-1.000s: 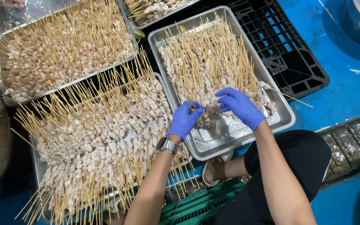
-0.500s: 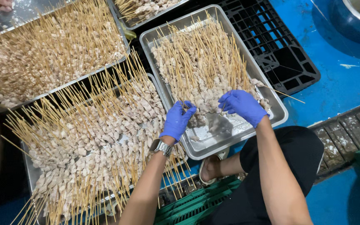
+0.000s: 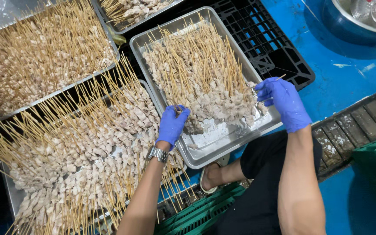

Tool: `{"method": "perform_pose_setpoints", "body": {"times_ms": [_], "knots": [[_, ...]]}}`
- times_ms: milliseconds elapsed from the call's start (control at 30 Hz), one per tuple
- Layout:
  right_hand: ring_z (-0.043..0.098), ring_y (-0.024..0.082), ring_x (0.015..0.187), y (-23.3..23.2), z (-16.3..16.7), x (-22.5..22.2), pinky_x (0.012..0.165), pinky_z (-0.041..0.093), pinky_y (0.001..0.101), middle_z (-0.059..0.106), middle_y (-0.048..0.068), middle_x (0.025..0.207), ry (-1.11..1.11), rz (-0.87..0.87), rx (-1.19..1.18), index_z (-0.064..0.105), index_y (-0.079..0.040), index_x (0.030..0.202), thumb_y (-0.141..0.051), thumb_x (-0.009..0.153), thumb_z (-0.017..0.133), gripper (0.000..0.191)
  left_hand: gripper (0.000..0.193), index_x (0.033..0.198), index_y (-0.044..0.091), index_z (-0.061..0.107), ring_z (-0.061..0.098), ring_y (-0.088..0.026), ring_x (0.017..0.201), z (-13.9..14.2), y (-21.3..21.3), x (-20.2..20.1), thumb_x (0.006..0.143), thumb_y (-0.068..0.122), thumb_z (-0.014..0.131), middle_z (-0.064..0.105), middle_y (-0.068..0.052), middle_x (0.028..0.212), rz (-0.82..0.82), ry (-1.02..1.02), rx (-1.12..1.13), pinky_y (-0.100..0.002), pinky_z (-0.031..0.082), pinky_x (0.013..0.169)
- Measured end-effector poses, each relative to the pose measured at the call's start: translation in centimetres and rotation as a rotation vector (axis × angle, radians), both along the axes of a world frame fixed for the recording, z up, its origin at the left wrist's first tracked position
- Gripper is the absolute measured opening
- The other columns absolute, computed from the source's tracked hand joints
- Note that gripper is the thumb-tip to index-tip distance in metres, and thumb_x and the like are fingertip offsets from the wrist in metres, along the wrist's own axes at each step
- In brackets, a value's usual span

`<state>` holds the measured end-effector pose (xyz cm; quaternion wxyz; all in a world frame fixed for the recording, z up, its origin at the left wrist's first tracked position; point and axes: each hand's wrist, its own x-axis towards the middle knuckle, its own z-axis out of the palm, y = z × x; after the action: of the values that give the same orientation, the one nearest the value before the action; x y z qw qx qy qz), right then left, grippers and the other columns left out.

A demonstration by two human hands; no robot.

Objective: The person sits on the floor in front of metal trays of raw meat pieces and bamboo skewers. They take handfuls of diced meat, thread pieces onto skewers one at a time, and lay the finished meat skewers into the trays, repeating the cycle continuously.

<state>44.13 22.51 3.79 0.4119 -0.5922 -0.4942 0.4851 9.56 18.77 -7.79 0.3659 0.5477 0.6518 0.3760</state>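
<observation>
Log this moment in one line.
left hand: gripping skewer | right hand: holding skewer at tray edge | tray: skewers piled | near end bare

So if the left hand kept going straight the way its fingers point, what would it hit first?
Probably the skewers of meat piled in the metal tray; the left hand already touches their near end, though depth is hard to judge.

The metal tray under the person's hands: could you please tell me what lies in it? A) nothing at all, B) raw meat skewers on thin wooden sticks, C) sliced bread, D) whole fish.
B: the metal tray holds a heap of raw meat skewers, with the gloved left hand and right hand at its near end.
</observation>
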Motion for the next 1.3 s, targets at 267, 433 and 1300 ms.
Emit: {"method": "perform_pose_setpoints", "body": {"times_ms": [267, 433, 1300], "knots": [[0.068, 0.02, 0.079, 1.3, 0.2, 0.2, 0.072, 0.054, 0.0335, 0.068, 0.008, 0.086, 0.356, -0.053, 0.02, 0.066, -0.004, 0.105, -0.019, 0.099, 0.051, 0.022, 0.085, 0.136, -0.012, 0.049, 0.052, -0.043, 0.122, 2.8, 1.6, 0.1, 0.081, 0.042, 0.083, 0.055, -0.033, 0.13, 0.258, 0.384, 0.108, -0.047, 0.042, 0.1], [0.065, 0.021, 0.085, 0.8, -0.2, 0.3, 0.079, 0.056, 0.0378, 0.066, 0.009, 0.09, 0.628, 0.047, 0.003, 0.065, -0.001, 0.107, -0.02, 0.101, 0.055, 0.022, 0.051, 0.125, -0.005, 0.057, 0.062, -0.037, 0.109, 6.6, -2.3, 0.2, 0.091, 0.031, 0.069, 0.063, -0.026, 0.116, 0.341, 0.379, 0.449, -0.048, 0.047, 0.094], [0.042, 0.007, 0.067, -8.1, -3.8, -20.5, 0.058, 0.034, 0.0219, 0.049, -0.002, 0.08, 0.498, 0.483, -0.184, 0.062, -0.007, 0.108, -0.022, 0.106, 0.058, 0.015, 0.046, 0.101, 0.011, 0.061, 0.056, -0.014, 0.069, 13.7, -2.2, -1.5, 0.106, 0.054, 0.044, 0.058, -0.001, 0.081, 0.128, -1.316, 0.331, -0.032, 0.049, 0.065]]}}
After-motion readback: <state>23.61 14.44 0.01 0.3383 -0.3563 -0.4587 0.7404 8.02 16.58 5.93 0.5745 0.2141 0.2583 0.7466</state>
